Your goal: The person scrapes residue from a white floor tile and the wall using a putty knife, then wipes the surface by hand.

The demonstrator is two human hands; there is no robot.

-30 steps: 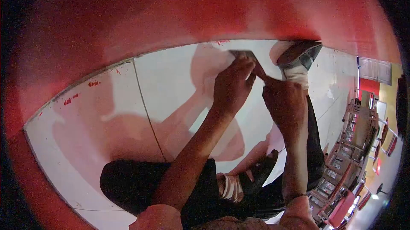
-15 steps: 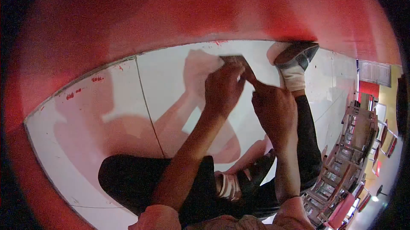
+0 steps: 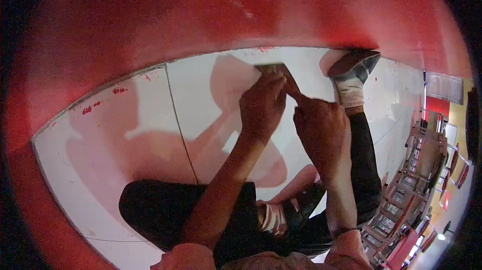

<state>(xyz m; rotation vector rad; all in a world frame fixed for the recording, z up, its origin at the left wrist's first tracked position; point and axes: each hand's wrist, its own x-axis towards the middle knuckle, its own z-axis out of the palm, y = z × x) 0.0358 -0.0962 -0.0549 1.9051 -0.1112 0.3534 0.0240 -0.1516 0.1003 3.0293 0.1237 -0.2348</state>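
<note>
The right hand (image 3: 321, 127) is closed around the narrow end of a flat, dark tool with a broad, straight-edged end (image 3: 290, 80). The left hand (image 3: 263, 100) has its fingers bent against the broad end, pinching or pressing it; which, I cannot tell. The tool is above the white tiled floor (image 3: 186, 87), between the glossy red wall (image 3: 216, 14) and the person's black-trousered legs (image 3: 188, 207).

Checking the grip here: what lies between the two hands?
In the head view, a dark angled tool bridges the left hand and the right hand, with white floor behind.
</note>
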